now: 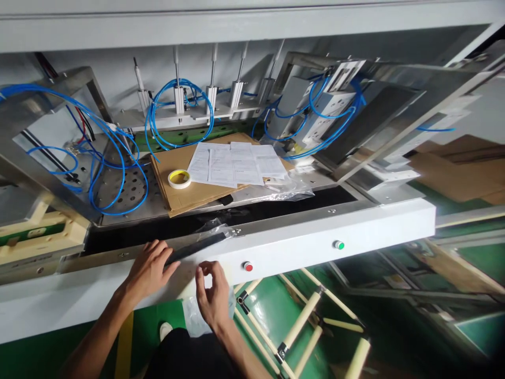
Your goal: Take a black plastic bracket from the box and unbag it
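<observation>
My left hand [152,268] lies over the front ledge of the machine, its fingers around the near end of a long black strip [197,248]. Clear plastic film [216,229] covers the strip's far end. To the right, my right hand [213,295] is raised in front of the white front panel [295,245], thumb and fingertips pinched together. Whatever may be between those fingertips is too small to make out. A clear plastic bag [194,317] hangs beside my right wrist, partly hidden by it.
Behind the ledge, cardboard sheets [173,197] carry printed papers [236,166] and a tape roll [179,179]. Blue air hoses [118,195] loop around metal cylinders [179,100]. Red [248,267] and green [339,245] buttons protrude from the panel. A cream pipe frame [302,321] stands below.
</observation>
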### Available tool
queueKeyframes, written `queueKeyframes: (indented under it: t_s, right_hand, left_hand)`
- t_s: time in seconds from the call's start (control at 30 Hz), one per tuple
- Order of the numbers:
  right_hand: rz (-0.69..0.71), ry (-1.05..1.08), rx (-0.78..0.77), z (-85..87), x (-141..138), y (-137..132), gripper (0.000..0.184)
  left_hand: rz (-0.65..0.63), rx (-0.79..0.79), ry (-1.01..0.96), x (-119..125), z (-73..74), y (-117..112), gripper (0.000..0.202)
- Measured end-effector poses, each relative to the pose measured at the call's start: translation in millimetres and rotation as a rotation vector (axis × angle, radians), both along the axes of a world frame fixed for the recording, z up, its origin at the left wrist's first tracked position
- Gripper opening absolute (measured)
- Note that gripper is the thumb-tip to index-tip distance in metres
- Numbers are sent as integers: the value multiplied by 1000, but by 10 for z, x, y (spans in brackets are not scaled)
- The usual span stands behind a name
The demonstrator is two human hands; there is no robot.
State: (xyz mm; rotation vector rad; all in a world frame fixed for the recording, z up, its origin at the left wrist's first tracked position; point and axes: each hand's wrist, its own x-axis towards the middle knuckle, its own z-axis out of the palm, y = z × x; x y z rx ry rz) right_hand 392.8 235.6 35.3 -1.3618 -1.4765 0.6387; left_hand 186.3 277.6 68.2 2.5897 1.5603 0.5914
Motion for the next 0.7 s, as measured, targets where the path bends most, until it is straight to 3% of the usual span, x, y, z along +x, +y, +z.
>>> queueKeyframes:
  t_s: [0.1,0.17,0.3,0.43,0.53,0.6,0.7]
  right_hand:
    - [63,356,-360,-163,-115,-83,30]
    - [90,485,-448,-185,-195,-68,36]
    - [125,719,-476,-56,-303,-70,40]
    - [95,934,-494,54,-359,-236,33]
    - [51,946,-474,27,-360,-433,24]
    - [22,949,-463,-11,-327,-579,21]
    - [-15,935,-443,-43,-224,-804,23]
  left_hand:
    - [-6,-152,-213,-55,23,40,21]
    - [31,-324,-343,-69,34,31,25]
    - [94,-657,-522,-12,28,-149,43]
    - [197,-725,-624,43,-104,-512,52]
    - [245,-903,-780,8,-248,-815,56]
    - [211,-1046,-865,-25,-321,-1001,67]
    - [55,-1240,-886,-24,-397,-1264,76]
